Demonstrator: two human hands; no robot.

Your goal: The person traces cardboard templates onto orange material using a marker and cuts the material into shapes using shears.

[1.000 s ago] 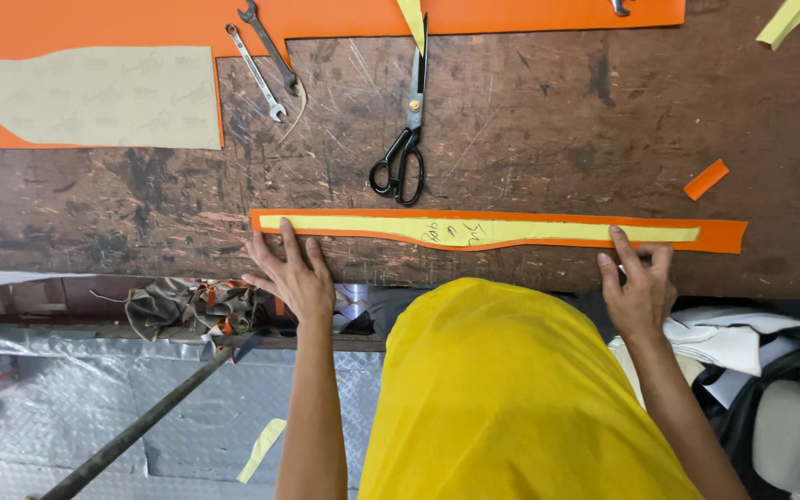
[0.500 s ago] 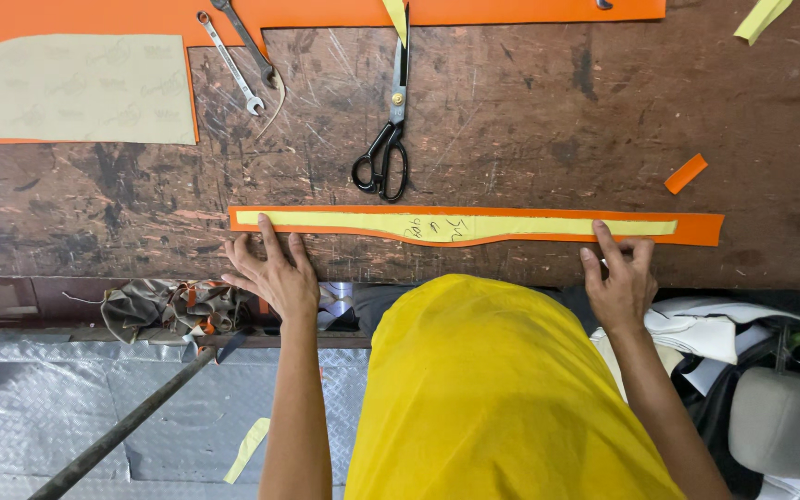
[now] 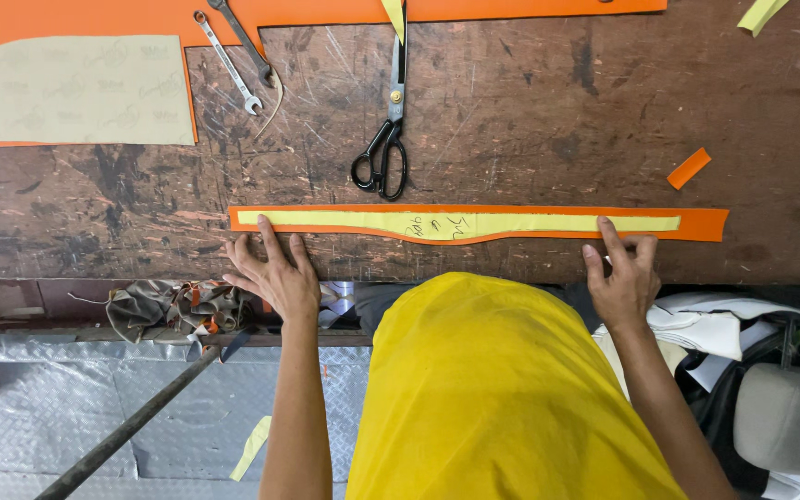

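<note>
Head view: both hands lie flat and open, the left hand (image 3: 275, 273) and right hand (image 3: 620, 278) pressing the long orange strip (image 3: 706, 225) on the scarred table (image 3: 530, 120).

The person wears a bright yellow garment (image 3: 502, 398) of smooth, plain cloth, which fills the lower middle of the view as a rounded, domed shape with soft folds near its lower edge. No print or marking shows on it. Both forearms are bare from the yellow cloth outward; no sleeves reach them. The left hand (image 3: 275, 278) and the right hand (image 3: 622, 282) are bare too, without gloves, and no ring, watch or band shows.
</note>
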